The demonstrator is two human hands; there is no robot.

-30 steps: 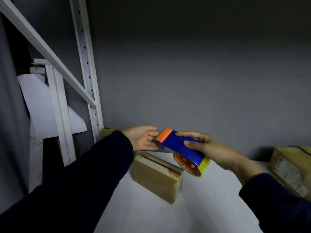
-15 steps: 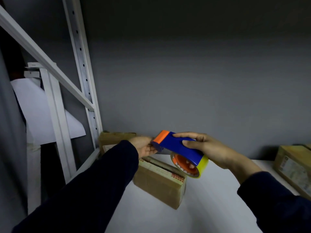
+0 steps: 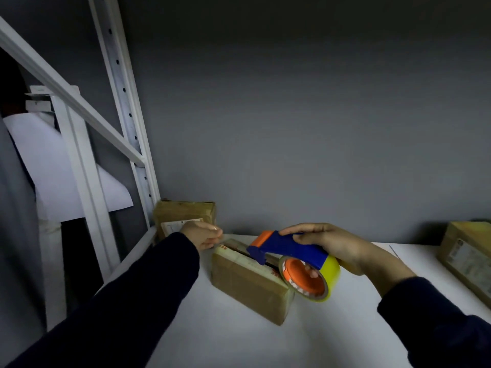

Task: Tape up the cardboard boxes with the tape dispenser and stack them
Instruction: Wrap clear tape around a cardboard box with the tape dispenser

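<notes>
Closely over box (image 3: pixel 247 284), tape dispenser (image 3: pixel 289 248), wall (image 3: pixel 318 155) behind

From my feed this reads as a stockroom or packing corner: white slotted steel rack upright (image 3: pixel 125 107) with a diagonal brace (image 3: pixel 66 94), bare grey wall (image 3: pixel 292 128), plain white shelf deck (image 3: pixel 239 341). Brown cardboard box (image 3: pixel 247 285) mid-deck, second box (image 3: pixel 183 212) in the back corner by the upright, third box (image 3: pixel 467 256) at the right edge, two with stuck-on labels. Tape dispenser (image 3: pixel 292 251) with a yellow roll is out; lighting is dim.
</notes>
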